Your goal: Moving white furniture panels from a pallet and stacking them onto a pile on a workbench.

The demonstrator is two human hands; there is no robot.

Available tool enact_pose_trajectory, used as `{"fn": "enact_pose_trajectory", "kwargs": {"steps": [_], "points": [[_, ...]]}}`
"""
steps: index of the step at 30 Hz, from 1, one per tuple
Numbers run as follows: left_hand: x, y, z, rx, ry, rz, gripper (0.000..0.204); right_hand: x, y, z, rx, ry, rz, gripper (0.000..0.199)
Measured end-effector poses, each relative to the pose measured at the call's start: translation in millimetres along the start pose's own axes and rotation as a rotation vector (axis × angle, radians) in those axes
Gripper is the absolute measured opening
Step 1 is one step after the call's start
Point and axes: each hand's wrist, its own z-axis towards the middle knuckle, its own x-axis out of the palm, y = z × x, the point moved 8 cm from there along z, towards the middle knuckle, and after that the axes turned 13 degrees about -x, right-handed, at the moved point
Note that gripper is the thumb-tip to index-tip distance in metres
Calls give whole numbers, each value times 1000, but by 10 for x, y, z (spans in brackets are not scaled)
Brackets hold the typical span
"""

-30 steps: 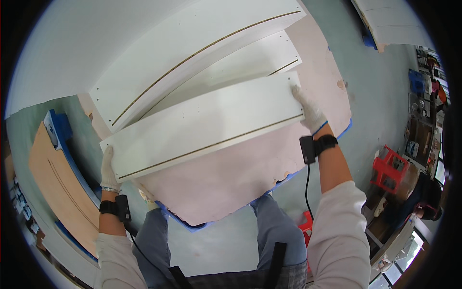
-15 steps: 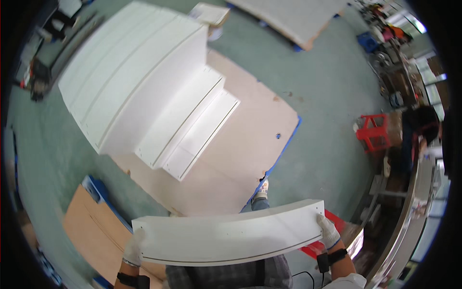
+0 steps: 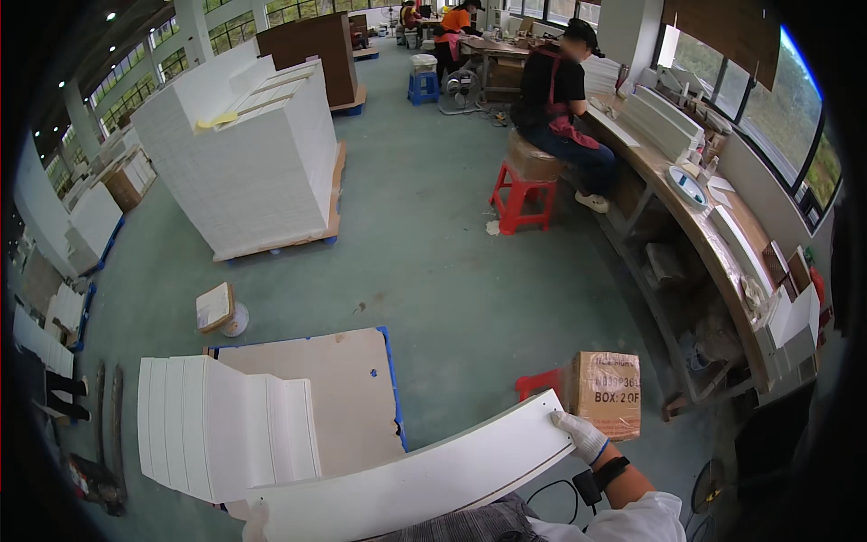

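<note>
A long, curved white panel (image 3: 420, 479) spans the lower part of the view in front of my body, its right end raised higher than its left. My right hand (image 3: 582, 437), in a white knit glove, is closed on the right end, close to small holes in the surface. Around the left end is my left hand (image 3: 256, 521), gloved too, with its fingers mostly hidden at the lower edge. Beyond the panel, curved white pieces (image 3: 194, 425) rest stepped on a cardboard-topped pallet (image 3: 352, 388) with blue edging.
A cardboard box (image 3: 607, 397) and red stool (image 3: 538, 387) stand near my right hand. A long workbench (image 3: 704, 226) lines the right, where a co-worker (image 3: 555, 108) sits. A large white stack (image 3: 253, 172) stands on a pallet ahead; a lidded bucket (image 3: 237, 321) is on the floor.
My view has swung up and to the right, bringing in the workbench and co-worker. Both hands keep hold of the curved panel, which now tilts with its right end higher.
</note>
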Motion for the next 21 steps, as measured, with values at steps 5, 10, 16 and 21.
{"fn": "enact_pose_trajectory", "kwargs": {"steps": [5, 10, 16, 21], "points": [[1490, -405, 384, 121, 20, 158, 48, -1140, 635, -168, -172, -194, 176, 53], [2728, -668, 795, 24, 370, 344, 42, -1521, 1019, -502, -294, -326, 155, 56], [3942, -1051, 1617, -17, 502, 511, 47, -1774, 1364, -473, -287, -608, 108, 56], [5180, -1605, 2471, 46, 628, 597, 58, -1889, 1689, 178, -352, -668, 186, 56]]}}
